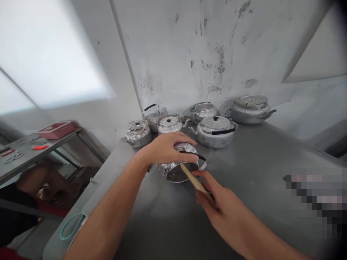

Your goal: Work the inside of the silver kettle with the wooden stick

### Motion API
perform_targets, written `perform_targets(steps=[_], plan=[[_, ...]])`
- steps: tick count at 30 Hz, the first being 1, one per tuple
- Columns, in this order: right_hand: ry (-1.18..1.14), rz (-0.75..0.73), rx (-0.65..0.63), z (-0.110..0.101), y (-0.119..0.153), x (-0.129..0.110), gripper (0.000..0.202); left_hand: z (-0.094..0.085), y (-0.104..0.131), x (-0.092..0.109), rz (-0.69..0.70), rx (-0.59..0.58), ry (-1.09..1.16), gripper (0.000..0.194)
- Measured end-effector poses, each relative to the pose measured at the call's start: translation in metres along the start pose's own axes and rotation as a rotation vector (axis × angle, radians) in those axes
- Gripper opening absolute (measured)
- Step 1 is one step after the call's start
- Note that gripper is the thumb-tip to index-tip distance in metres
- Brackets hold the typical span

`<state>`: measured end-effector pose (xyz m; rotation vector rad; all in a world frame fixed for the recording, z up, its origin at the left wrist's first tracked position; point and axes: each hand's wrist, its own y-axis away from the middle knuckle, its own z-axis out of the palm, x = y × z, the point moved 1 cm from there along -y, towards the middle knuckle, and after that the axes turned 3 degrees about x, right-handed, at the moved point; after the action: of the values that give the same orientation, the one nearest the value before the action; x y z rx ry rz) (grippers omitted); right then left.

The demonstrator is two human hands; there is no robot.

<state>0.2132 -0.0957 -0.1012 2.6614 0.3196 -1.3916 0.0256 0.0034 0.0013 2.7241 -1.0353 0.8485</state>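
Note:
A dented aluminium kettle (168, 173) lies tipped on the grey table, its open mouth facing me. My left hand (166, 147) is closed over the kettle's upper side, fingers bent around it near the black-gripped handle (202, 157). In my right hand (218, 198) is a pale wooden stick (196, 183), held from the front right. Its far end goes into the kettle's mouth, and that tip is hidden inside.
Behind stand several aluminium kettles, including a lidded one (217, 133) and a larger one (249, 110) by the wall. A teal cord loop (71, 226) lies at the table's left edge. A side table holds a pink basket (55, 130) and scissors (15, 157).

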Motion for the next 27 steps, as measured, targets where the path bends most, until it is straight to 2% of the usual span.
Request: perform_targets(steps=[4, 10, 17, 23, 27], plan=[[-0.068, 0.004, -0.041, 0.002, 0.006, 0.001, 0.039, 0.000, 0.001, 0.002, -0.032, 0.020, -0.002, 0.060], [-0.126, 0.032, -0.063, 0.004, 0.012, 0.001, 0.040, -0.001, 0.001, 0.003, 0.033, 0.035, 0.005, 0.050], [-0.133, -0.015, -0.002, 0.008, 0.011, 0.006, 0.041, 0.000, 0.001, 0.001, 0.007, -0.022, -0.027, 0.059], [-0.148, -0.072, 0.112, 0.009, 0.009, -0.002, 0.045, 0.002, -0.002, -0.003, 0.055, 0.003, 0.030, 0.049], [-0.152, -0.083, 0.128, 0.008, 0.007, -0.007, 0.044, 0.002, -0.002, -0.005, 0.066, -0.003, 0.051, 0.048]])
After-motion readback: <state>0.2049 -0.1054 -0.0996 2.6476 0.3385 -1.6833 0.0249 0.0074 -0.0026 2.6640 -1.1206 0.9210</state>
